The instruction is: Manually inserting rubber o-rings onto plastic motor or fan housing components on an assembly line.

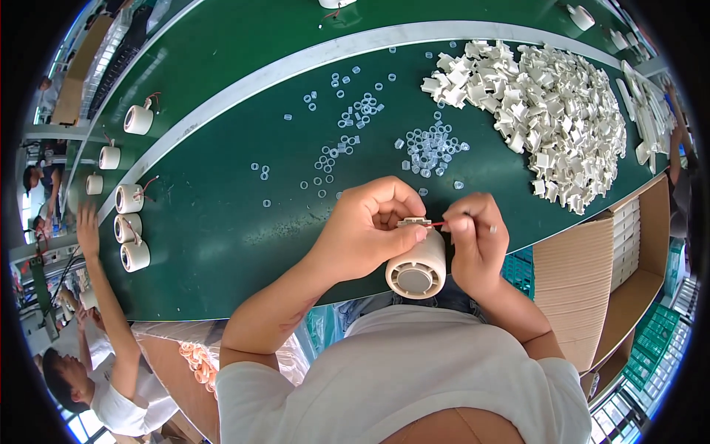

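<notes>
Green tabletop (214, 259) spreads out in front of the person in the head view, with a pale rail (444, 31) curving across it well beyond the cream cylinder (418, 270). That cylinder stands out at the near edge, between the two hands, its round slotted end facing the person. Just beyond its upper left side, the left hand (373, 229) is curled, thumb and fingers pinching a small white part (414, 222). To the cylinder's upper right, the right hand (477, 240) is nearly closed, thumb and forefinger gripping a thin red wire (438, 223) (only a short stretch shows). Clear rings (430, 152) lie scattered beyond the cylinder, and a heap of white plastic pieces (562, 111) sits farther off to its right. Nearer on that side is a cardboard box (569, 288). Well to the cylinder's left, similar cylinders (134, 257) stand near a co-worker's raised arm (111, 314).
</notes>
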The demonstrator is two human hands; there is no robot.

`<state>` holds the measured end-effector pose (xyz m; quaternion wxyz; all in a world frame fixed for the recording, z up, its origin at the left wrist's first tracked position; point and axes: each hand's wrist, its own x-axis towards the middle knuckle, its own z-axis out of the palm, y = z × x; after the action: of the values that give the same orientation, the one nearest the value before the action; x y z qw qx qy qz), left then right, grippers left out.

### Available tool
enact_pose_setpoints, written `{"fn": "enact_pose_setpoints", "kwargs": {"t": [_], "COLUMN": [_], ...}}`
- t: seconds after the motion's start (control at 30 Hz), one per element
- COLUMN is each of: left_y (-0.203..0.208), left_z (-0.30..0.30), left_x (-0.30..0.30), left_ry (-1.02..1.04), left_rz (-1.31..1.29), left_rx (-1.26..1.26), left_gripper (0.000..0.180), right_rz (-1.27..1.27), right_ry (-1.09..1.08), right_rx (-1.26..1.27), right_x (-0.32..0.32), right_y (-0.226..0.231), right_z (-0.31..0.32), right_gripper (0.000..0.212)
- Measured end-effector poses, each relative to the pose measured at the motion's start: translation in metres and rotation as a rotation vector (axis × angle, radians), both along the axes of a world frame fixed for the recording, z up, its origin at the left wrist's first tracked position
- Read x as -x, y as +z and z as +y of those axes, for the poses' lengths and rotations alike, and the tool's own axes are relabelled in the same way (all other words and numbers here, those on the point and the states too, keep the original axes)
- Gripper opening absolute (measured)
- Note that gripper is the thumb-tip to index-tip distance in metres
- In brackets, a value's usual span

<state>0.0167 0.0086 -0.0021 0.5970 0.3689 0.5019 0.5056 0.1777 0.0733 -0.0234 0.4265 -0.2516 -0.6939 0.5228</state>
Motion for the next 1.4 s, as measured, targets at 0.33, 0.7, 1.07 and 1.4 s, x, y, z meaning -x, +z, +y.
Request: {"fn": "enact_pose_setpoints", "kwargs": {"t": [0.33, 0.7, 1.07, 1.4], "left_y": [0.003, 0.008, 0.005, 0.003], "left_z": [-0.001, -0.001, -0.003, -0.005], "left_x": [-0.006, -0.005, -0.002, 0.005], "left_ry": [-0.060, -0.046, 0.010, 0.068], "left_rz": [0.023, 0.076, 0.038, 0.061], "left_rx": [-0.134, -0.019, 0.049, 0.019], "left_gripper": [0.017, 0.017, 0.021, 0.018], "right_rz": [-0.104, -0.837, -0.897, -1.075], "right_ry": [0.116, -0.684, -0.372, -0.253], "right_rx": [0.419, -0.036, -0.059, 0.030], "right_x": [0.002, -0.078, -0.055, -0.038], "right_y": [0.012, 0.022, 0.032, 0.048], "right_z": [0.018, 0.063, 0.058, 0.058], "right_gripper": [0.009, 0.019, 0.023, 0.027]}}
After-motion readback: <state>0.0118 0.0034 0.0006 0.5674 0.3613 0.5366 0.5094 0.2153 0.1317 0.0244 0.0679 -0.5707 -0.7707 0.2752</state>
